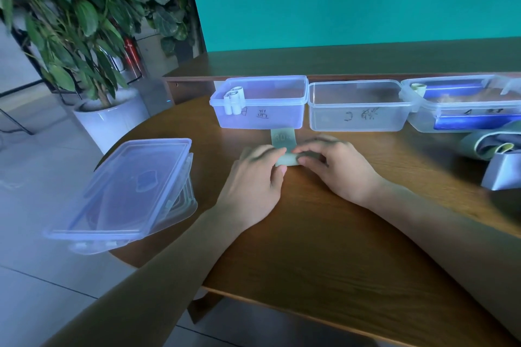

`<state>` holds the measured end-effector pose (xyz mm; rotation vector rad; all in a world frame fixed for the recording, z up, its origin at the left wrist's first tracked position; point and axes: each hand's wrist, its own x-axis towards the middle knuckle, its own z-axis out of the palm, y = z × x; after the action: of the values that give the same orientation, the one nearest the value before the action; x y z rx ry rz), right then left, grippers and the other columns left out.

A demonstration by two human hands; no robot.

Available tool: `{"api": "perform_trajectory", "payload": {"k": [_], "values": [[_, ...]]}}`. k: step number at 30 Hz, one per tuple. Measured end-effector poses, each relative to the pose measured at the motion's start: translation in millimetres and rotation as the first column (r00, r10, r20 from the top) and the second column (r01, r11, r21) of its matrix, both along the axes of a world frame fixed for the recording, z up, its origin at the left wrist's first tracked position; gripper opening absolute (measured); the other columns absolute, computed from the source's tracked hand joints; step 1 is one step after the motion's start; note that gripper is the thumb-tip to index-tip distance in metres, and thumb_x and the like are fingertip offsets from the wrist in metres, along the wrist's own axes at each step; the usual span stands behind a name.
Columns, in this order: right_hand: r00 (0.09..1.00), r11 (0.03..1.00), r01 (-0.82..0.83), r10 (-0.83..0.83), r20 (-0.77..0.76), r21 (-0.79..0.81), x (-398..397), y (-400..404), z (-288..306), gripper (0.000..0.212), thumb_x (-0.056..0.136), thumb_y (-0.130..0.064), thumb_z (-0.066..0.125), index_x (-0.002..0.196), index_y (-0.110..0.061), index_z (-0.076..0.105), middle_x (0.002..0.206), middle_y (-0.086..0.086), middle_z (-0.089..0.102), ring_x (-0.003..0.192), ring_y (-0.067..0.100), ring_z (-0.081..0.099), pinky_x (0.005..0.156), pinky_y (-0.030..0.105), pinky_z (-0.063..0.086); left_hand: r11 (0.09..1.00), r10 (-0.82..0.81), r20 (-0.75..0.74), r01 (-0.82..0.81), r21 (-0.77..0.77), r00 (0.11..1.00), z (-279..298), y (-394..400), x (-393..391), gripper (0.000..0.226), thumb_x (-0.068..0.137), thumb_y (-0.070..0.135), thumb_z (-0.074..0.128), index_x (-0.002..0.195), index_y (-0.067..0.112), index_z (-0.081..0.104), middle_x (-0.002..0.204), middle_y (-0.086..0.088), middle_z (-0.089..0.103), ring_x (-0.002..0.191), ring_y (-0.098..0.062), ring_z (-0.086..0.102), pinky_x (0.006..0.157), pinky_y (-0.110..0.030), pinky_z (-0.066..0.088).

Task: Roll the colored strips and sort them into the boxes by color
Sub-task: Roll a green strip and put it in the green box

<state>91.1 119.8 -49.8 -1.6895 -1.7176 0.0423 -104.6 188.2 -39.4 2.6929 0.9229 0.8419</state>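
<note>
Both hands pin the pale green strip [283,146] on the brown wooden desk [324,234]: left hand [253,175] and right hand [335,166] pinch its rolled end, so it winds tight. Flat tail runs to 12 o'clock, toward the clear plastic box [260,104] holding white rolls.

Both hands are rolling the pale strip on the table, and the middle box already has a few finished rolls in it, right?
Not quite. The head view shows both hands, left hand and right hand, rolling the pale strip on the table, but the middle box looks empty. The finished rolls stand in the left box.
</note>
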Motion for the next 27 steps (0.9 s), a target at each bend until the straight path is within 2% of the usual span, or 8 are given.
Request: {"api": "perform_trajectory", "payload": {"k": [4,7,12,16,19,23,25,27], "values": [[1.0,1.0,-0.009,0.009,0.007,-0.019,2.6,5.9,0.9,0.022,0.102,-0.031,0.058,0.119,-0.031,0.071,0.121,-0.014,0.066,0.096,0.01,0.061,0.088,0.04,0.053,0.998,-0.001,0.053,-0.003,0.066,0.999,-2.2,6.4,8.2,0.024,0.097,0.018,0.058,0.119,0.018,0.067,0.118,0.003,0.063,0.111,-0.019,0.055,0.096,-0.043,0.048],[1.0,1.0,0.001,-0.001,0.006,-0.017,4.0,9.0,1.8,0.024,0.103,-0.029,0.057,0.122,-0.028,0.071,0.123,-0.011,0.065,0.098,0.009,0.059,0.09,0.037,0.052,0.999,0.017,0.065,-0.02,0.042,0.998,-3.4,10.6,14.9,0.024,0.096,0.017,0.058,0.119,0.018,0.067,0.118,0.004,0.064,0.111,-0.019,0.055,0.097,-0.041,0.048],[0.996,0.997,-0.068,0.07,-0.057,0.037,6.6,10.5,2.4,0.019,0.1,-0.018,0.063,0.116,-0.023,0.073,0.113,-0.012,0.062,0.084,-0.008,0.056,0.083,0.011,0.039,0.997,0.064,0.042,-0.062,-0.052,0.997,-0.2,19.0,21.7,0.03,0.099,0.021,0.054,0.126,0.022,0.064,0.128,0.004,0.062,0.12,-0.019,0.051,0.104,-0.039,0.044],[0.998,0.999,-0.045,0.045,-0.05,0.005,8.7,14.3,2.5,0.021,0.101,-0.021,0.062,0.119,-0.023,0.072,0.118,-0.01,0.064,0.087,0.002,0.057,0.084,0.015,0.039,0.995,0.077,0.02,-0.075,-0.067,0.997,1.3,22.2,24.4,0.033,0.101,0.025,0.052,0.132,0.024,0.061,0.132,0.004,0.062,0.124,-0.016,0.049,0.106,-0.034,0.042],[0.999,0.999,-0.033,0.033,-0.035,-0.014,11.0,18.7,2.8,0.022,0.101,-0.023,0.061,0.121,-0.024,0.072,0.123,-0.008,0.066,0.089,0.007,0.057,0.081,0.013,0.039,0.996,0.082,0.107,-0.079,-0.027,0.991,1.6,22.4,23.1,0.03,0.098,0.022,0.057,0.126,0.023,0.066,0.118,0.004,0.067,0.113,-0.014,0.053,0.096,-0.029,0.045],[1.0,0.999,-0.013,0.013,-0.005,-0.034,13.6,25.5,3.2,0.024,0.101,-0.027,0.061,0.124,-0.024,0.07,0.125,-0.004,0.067,0.093,0.012,0.06,0.084,0.028,0.049,0.997,0.075,0.104,-0.078,0.027,0.992,0.2,23.0,22.7,0.025,0.096,0.019,0.06,0.119,0.022,0.069,0.116,0.005,0.068,0.111,-0.014,0.053,0.093,-0.024,0.043],[1.0,1.0,-0.009,0.009,0.015,-0.022,13.4,28.5,2.9,0.026,0.101,-0.027,0.061,0.126,-0.022,0.07,0.125,-0.002,0.066,0.098,0.015,0.062,0.087,0.031,0.051,0.996,0.086,0.081,-0.087,0.012,0.993,0.0,23.4,24.5,0.031,0.096,0.02,0.058,0.126,0.023,0.066,0.121,0.004,0.067,0.113,-0.016,0.053,0.096,-0.028,0.045],[1.0,1.0,-0.017,0.017,0.026,0.009,13.5,30.4,3.0,0.027,0.101,-0.025,0.062,0.127,-0.02,0.07,0.125,-0.002,0.065,0.1,0.015,0.062,0.087,0.024,0.048,0.995,0.099,0.056,-0.098,-0.015,0.994,0.6,24.2,26.6,0.035,0.097,0.021,0.056,0.132,0.024,0.062,0.122,0.003,0.067,0.113,-0.02,0.053,0.097,-0.037,0.048]]}}
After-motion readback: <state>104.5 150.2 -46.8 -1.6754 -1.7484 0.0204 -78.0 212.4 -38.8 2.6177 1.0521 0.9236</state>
